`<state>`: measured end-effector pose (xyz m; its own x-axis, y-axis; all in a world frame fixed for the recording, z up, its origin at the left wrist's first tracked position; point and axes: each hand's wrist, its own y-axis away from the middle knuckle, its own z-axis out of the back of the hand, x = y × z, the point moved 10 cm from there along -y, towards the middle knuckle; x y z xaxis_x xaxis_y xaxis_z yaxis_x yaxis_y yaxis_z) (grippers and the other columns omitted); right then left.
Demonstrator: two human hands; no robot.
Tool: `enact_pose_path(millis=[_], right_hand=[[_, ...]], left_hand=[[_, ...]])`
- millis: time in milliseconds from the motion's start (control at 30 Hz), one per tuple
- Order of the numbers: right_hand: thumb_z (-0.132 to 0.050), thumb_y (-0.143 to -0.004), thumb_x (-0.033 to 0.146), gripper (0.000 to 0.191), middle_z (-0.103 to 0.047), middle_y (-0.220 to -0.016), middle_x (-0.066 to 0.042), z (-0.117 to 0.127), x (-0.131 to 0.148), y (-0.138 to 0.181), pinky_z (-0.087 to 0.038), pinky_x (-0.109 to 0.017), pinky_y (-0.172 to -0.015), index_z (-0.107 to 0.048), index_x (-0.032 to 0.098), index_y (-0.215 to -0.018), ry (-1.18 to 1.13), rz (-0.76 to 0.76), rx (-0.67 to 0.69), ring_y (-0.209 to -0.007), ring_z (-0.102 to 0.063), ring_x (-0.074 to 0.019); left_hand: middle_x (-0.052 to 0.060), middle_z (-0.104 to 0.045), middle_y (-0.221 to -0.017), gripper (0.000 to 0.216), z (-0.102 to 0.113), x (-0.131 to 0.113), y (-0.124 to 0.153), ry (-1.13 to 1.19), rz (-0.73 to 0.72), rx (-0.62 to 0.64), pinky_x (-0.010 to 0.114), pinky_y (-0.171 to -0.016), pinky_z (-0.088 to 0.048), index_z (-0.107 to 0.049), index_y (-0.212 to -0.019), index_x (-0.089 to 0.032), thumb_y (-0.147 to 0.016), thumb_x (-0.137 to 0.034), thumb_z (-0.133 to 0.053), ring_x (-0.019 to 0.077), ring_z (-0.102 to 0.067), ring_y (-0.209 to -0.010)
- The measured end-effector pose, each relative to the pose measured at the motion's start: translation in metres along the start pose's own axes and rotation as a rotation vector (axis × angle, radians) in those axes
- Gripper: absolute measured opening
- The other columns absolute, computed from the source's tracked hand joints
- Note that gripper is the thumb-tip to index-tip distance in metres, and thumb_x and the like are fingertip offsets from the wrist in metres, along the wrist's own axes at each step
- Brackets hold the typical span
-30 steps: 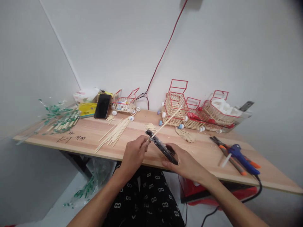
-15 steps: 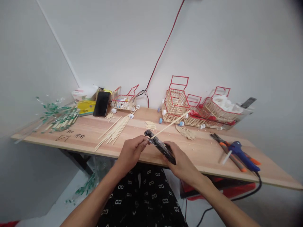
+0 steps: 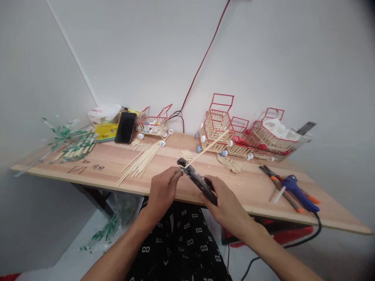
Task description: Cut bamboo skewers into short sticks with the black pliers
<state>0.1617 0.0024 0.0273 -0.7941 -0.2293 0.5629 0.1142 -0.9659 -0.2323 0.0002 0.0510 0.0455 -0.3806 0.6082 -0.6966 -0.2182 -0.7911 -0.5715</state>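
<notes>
At the far left of the table (image 3: 181,187), wrapped sticks (image 3: 77,148) lay in clear and green plastic, with black writing (image 3: 77,170) on the wood in front of them. Next came a yellow packet (image 3: 106,132), then a phone (image 3: 125,128) leaning upright just beside it. A small cart (image 3: 156,128) with a red rim and white wheels stood near the wall, and loose sticks (image 3: 142,164) lay fanned out in front of it.

The left hand (image 3: 162,189) was closed, its fingertips pinching the lower end of a stick (image 3: 209,147). That stick slanted up to the right above the table, its lower end at the head of a black tool (image 3: 199,180). The right hand (image 3: 225,201) was wrapped around the tool's lower end; whether its jaws met could not be told.

Short sticks (image 3: 185,154) lay beyond the tool. Farther right, a tall cart (image 3: 216,127) stood near the wall, with a tan scrap (image 3: 230,164) in front. At the right lay orange-handled pliers (image 3: 288,197), a blue glue gun (image 3: 300,193) across them.
</notes>
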Motion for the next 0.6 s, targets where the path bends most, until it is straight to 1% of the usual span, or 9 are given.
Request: enact_pose_path(millis=[67,133,167,233,300,400,500,533,600], right_hand=[[-0.053,-0.085,0.022,0.040,-0.055,-0.119,-0.013,0.007,0.003,-0.001,-0.041,-0.047,-0.096,-0.045,0.020,-0.124,0.010,0.073,-0.095,-0.110,-0.051,-0.0282],[-0.053,-0.086,0.023,0.042,-0.054,-0.122,-0.013,0.003,0.003,-0.003,-0.040,-0.047,-0.097,-0.043,0.021,-0.127,-0.038,0.106,-0.078,-0.113,-0.050,-0.0281],[-0.052,-0.087,0.025,0.042,-0.054,-0.123,-0.013,0.000,0.003,-0.004,-0.040,-0.046,-0.097,-0.042,0.021,-0.128,-0.072,0.101,-0.040,-0.113,-0.050,-0.0274],[-0.051,-0.089,0.028,0.042,-0.055,-0.124,-0.012,-0.009,0.004,-0.004,-0.041,-0.045,-0.098,-0.042,0.021,-0.129,-0.133,0.063,0.069,-0.112,-0.052,-0.0258],[-0.050,-0.090,0.032,0.041,-0.057,-0.122,-0.012,-0.013,0.007,-0.002,-0.042,-0.044,-0.097,-0.044,0.020,-0.128,-0.173,0.002,0.167,-0.110,-0.054,-0.0252],[-0.048,-0.091,0.041,0.037,-0.062,-0.112,-0.010,-0.012,0.015,0.003,-0.044,-0.044,-0.093,-0.052,0.019,-0.121,-0.257,-0.070,0.301,-0.102,-0.057,-0.0249],[-0.047,-0.090,0.053,0.041,-0.065,-0.104,-0.008,-0.009,0.019,0.010,-0.045,-0.044,-0.093,-0.062,0.019,-0.106,-0.409,-0.139,0.409,-0.101,-0.058,-0.0255],[-0.048,-0.089,0.055,0.043,-0.066,-0.104,-0.009,-0.009,0.017,0.013,-0.044,-0.045,-0.095,-0.064,0.018,-0.103,-0.470,-0.181,0.439,-0.102,-0.059,-0.0258],[-0.050,-0.087,0.058,0.046,-0.067,-0.103,-0.010,-0.012,0.012,0.020,-0.044,-0.045,-0.096,-0.067,0.017,-0.100,-0.574,-0.266,0.490,-0.103,-0.060,-0.0260]], left_hand=[[-0.003,-0.052,-0.059,0.027,-0.009,0.003,-0.001,0.205,0.112,0.120,0.021,-0.054,-0.036,-0.058,-0.076,-0.016,-0.094,-0.029,-0.043,0.0102,-0.047,-0.054],[-0.005,-0.044,-0.054,0.030,-0.015,0.000,-0.002,0.338,0.138,0.210,0.020,-0.050,-0.032,-0.055,-0.074,-0.016,-0.095,-0.034,-0.041,0.0090,-0.039,-0.049],[-0.004,-0.045,-0.055,0.031,-0.015,-0.001,-0.003,0.329,0.124,0.227,0.020,-0.051,-0.033,-0.055,-0.074,-0.016,-0.095,-0.034,-0.041,0.0090,-0.040,-0.050],[-0.001,-0.055,-0.063,0.029,-0.009,-0.001,-0.006,0.154,0.058,0.180,0.022,-0.058,-0.037,-0.056,-0.076,-0.017,-0.095,-0.031,-0.040,0.0109,-0.049,-0.058],[0.004,-0.064,-0.077,0.027,0.002,-0.002,-0.007,-0.104,-0.042,0.068,0.024,-0.069,-0.041,-0.060,-0.080,-0.018,-0.095,-0.027,-0.040,0.0145,-0.057,-0.073],[0.007,-0.068,-0.085,0.024,0.016,-0.004,-0.005,-0.354,-0.136,-0.068,0.026,-0.075,-0.042,-0.063,-0.088,-0.019,-0.094,-0.024,-0.041,0.0176,-0.061,-0.082],[0.005,-0.066,-0.077,0.024,0.030,0.001,-0.006,-0.370,-0.068,-0.104,0.025,-0.069,-0.040,-0.063,-0.085,-0.018,-0.093,-0.027,-0.043,0.0159,-0.059,-0.073],[0.003,-0.063,-0.071,0.024,0.033,0.003,-0.007,-0.317,-0.025,-0.082,0.024,-0.066,-0.039,-0.062,-0.080,-0.018,-0.093,-0.028,-0.044,0.0144,-0.056,-0.067],[-0.002,-0.054,-0.060,0.027,0.029,0.005,-0.007,-0.121,0.069,0.026,0.023,-0.060,-0.037,-0.058,-0.073,-0.017,-0.092,-0.030,-0.045,0.0115,-0.049,-0.058]])
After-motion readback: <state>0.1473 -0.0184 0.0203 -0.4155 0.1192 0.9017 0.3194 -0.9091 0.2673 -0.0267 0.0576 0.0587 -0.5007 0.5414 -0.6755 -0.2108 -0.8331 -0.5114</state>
